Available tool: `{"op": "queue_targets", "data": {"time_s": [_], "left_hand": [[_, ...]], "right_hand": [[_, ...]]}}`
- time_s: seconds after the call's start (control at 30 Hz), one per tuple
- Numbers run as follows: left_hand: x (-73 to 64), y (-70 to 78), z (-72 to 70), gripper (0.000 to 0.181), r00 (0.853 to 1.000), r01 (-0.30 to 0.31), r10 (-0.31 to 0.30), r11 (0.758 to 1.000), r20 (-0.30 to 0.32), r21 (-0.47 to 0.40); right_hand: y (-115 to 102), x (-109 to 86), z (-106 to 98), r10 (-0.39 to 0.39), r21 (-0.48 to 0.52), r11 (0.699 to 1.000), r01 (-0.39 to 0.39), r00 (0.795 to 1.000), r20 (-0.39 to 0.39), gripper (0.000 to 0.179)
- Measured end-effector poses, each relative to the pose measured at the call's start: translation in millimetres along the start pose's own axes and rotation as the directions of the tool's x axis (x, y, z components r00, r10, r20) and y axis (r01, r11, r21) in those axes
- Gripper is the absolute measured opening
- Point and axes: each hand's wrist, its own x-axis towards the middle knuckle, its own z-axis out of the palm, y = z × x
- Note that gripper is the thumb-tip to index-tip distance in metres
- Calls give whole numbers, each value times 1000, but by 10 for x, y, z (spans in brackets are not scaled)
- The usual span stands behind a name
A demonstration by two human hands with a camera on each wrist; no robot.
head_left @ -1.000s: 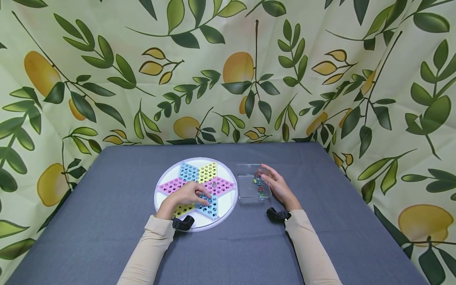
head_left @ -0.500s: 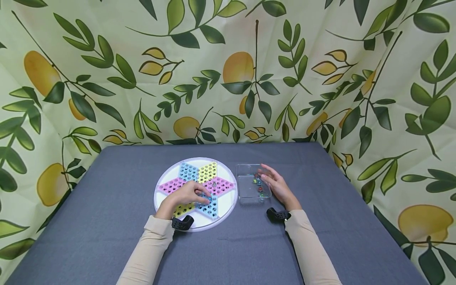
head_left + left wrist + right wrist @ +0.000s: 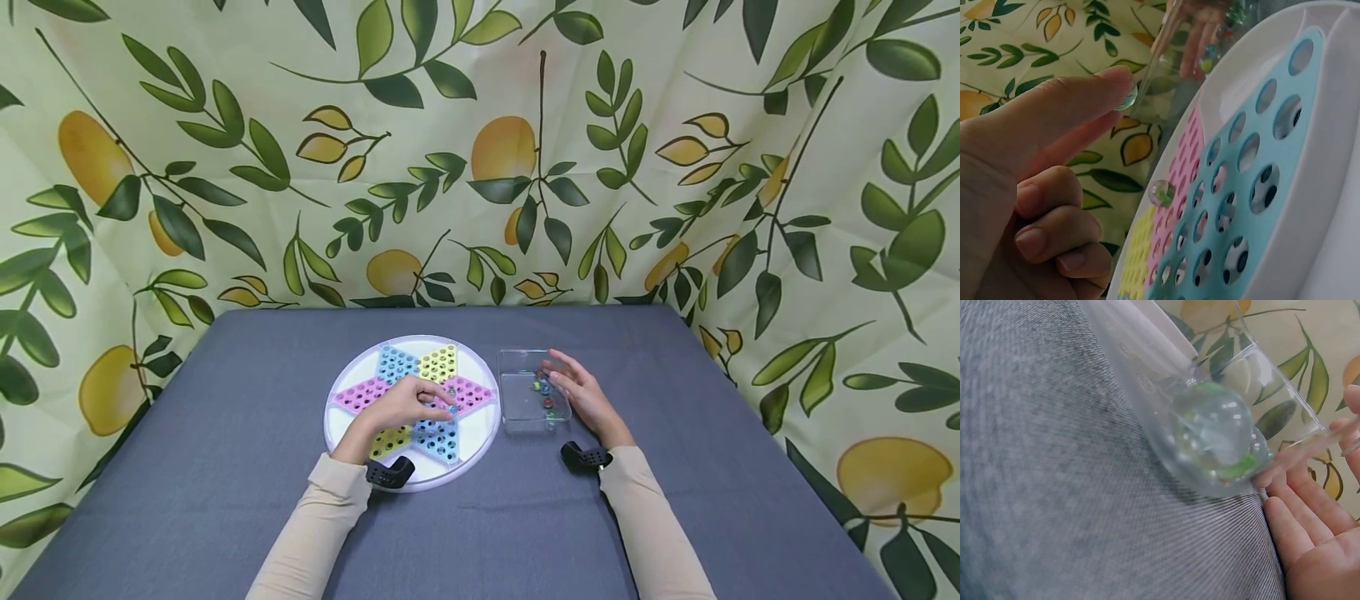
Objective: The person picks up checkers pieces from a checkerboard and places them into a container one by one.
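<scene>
My left hand [image 3: 408,404] is over the star-patterned Chinese checkers board [image 3: 480,437]. Between thumb and forefinger it pinches a clear, bluish marble [image 3: 1127,99], held above the holes; the other fingers are curled in. One marble with a green swirl [image 3: 1162,194] sits in the pink part of the board. My right hand [image 3: 588,396] rests at the right side of a clear plastic box [image 3: 517,421], its fingers loosely extended along the wall. Several coloured marbles [image 3: 548,402] lie in the right part of that box, and a green-swirled marble [image 3: 1216,434] shows large through its wall.
The box stands just right of the round white board on a table with a grey cloth [image 3: 480,533]. A leaf-and-fruit patterned curtain [image 3: 480,167] closes off the back and sides. Each wrist wears a black band.
My left hand has lifted from the blue triangle and shifted slightly right and away, with the marble now showing at its fingertips. My right hand stays at the box.
</scene>
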Motion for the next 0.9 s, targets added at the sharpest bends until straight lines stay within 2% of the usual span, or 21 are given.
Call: {"op": "queue_targets", "data": {"time_s": [0.3,0.53,0.67,0.9], "left_hand": [[46,121,45,29,999,-23,22,999,-27,-43],[92,217,105,28,995,-84,81,995,-50,-56],[127,246,148,26,994,-97,95,994,-57,-40],[183,308,235,26,992,-115,110,990,-60,-81]], "right_hand": [[21,5,0,3,19,1000,-3,1000,1,59],[15,4,5,-18,38,999,17,1000,7,59],[18,-3,-2,-7,19,1000,7,1000,12,60],[16,-10,-5,-19,11,1000,19,1000,16,60]]}}
